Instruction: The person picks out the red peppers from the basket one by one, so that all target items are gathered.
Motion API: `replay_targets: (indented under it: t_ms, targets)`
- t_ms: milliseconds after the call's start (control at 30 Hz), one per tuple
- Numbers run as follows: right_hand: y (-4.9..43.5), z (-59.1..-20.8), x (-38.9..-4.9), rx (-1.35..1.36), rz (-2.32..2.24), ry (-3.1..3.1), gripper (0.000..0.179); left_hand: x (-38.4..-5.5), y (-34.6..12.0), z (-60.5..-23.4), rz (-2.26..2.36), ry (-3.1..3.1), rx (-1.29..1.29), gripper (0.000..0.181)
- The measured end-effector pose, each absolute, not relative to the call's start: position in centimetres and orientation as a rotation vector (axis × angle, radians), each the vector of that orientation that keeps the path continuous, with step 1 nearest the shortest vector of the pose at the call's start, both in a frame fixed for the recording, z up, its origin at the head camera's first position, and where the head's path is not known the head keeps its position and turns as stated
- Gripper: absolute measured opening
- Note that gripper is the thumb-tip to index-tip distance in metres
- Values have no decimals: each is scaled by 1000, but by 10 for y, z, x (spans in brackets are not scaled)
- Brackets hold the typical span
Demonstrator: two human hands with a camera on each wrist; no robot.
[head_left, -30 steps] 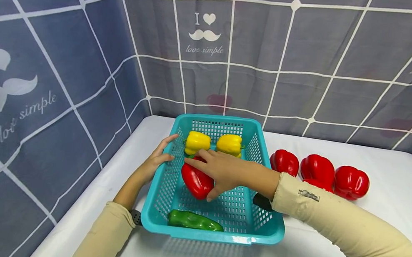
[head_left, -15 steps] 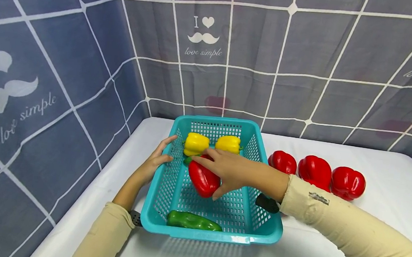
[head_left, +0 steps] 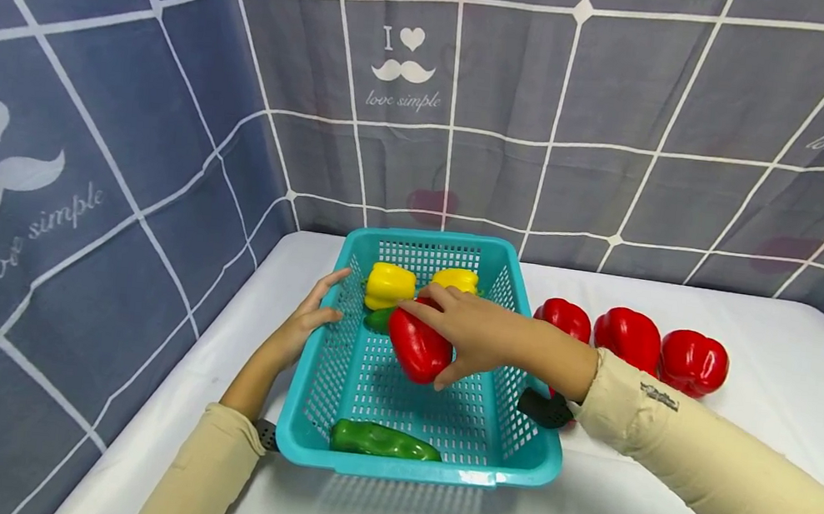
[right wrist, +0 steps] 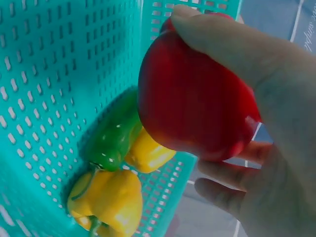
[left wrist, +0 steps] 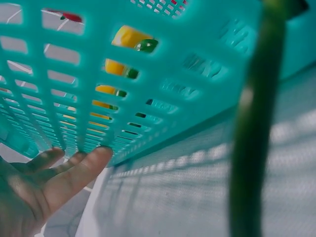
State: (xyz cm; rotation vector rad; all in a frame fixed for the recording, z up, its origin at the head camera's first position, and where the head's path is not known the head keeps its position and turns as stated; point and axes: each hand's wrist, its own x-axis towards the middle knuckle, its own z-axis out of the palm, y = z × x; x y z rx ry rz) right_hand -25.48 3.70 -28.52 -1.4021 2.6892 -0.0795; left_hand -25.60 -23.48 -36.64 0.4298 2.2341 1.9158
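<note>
My right hand (head_left: 483,327) grips a red bell pepper (head_left: 419,346) over the teal basket (head_left: 450,472). In the right wrist view the thumb lies along one side of the red bell pepper (right wrist: 192,98), with fingers on the other. My left hand (head_left: 302,329) rests against the basket's left side with spread fingers; its fingertips (left wrist: 102,154) meet the perforated wall in the left wrist view. Two yellow bell peppers (head_left: 389,286) sit at the basket's far end, beside a partly hidden green pepper (head_left: 378,320). A long green pepper (head_left: 385,440) lies along the front wall.
Several red bell peppers (head_left: 695,362) lie on the white table (head_left: 778,429) right of the basket, some partly behind the right forearm. Grey tile-patterned cloth (head_left: 496,174) hangs behind the table, with blue cloth (head_left: 80,256) on the left.
My right hand has moved right and slightly away with the red bell pepper, uncovering more of the green pepper behind it. The left hand stays at the basket's side.
</note>
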Motion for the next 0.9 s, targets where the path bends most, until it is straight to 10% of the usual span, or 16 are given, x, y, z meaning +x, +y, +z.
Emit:
replay_targets:
  t_ms: [900]
  targets:
    - [120,-298,-249,-1252,-213,2907,105,-254,-235,-366,1882,2255,435,67]
